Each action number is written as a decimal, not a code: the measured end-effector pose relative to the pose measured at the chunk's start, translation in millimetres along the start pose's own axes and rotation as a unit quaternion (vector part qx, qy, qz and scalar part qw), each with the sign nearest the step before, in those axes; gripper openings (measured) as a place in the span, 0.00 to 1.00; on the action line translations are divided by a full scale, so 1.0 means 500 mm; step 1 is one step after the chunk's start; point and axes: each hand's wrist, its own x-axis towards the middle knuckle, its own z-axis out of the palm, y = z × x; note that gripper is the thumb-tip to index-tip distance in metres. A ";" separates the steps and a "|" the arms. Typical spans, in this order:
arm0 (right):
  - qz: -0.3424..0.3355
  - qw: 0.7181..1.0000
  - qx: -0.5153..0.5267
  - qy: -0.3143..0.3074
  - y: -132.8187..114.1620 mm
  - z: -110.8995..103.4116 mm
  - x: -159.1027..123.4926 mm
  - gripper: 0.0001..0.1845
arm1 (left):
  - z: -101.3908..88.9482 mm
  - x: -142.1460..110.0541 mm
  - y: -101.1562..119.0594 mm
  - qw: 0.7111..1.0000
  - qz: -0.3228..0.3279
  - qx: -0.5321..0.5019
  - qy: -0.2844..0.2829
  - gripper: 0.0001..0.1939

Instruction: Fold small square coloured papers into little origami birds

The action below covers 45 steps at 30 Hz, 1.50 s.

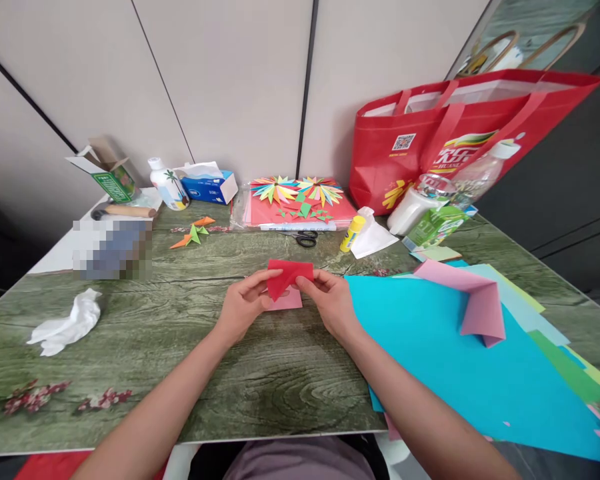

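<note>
Between my two hands is a small folded piece of red paper [291, 272], raised a little above the table, with a point hanging down at its lower left. My left hand [245, 300] pinches its left side. My right hand [333, 297] grips the right side, thumb on the front. Behind and below the red paper lies a pink paper piece [289, 299], partly hidden by it and my left fingers. To the right, a large blue sheet [410, 347] carries a creased pink paper strip [480, 293].
Scissors [307, 239] and a yellow glue stick [352, 233] lie beyond my hands. Farther back are colourful paper fans [275, 189] on a red paper pack, a tissue box [207, 187] and a red bag [390, 153]. Orange-green folded paper [194, 233] and a crumpled tissue [67, 323] are left.
</note>
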 end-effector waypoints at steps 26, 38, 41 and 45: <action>-0.008 0.999 -0.050 -0.007 -0.007 0.001 -0.007 0.08 | 0.009 0.003 0.004 0.990 -0.030 0.020 0.140 0.08; -0.048 0.992 -0.119 0.000 -0.013 0.001 -0.010 0.05 | 0.012 -0.001 0.001 0.985 -0.023 0.057 0.159 0.07; -0.039 0.992 -0.120 0.011 -0.012 0.000 -0.009 0.06 | 0.010 -0.001 -0.002 0.987 -0.017 0.052 0.152 0.08; -0.031 0.990 -0.134 0.018 -0.013 0.002 -0.011 0.07 | 0.010 0.000 -0.003 0.986 -0.021 0.044 0.162 0.07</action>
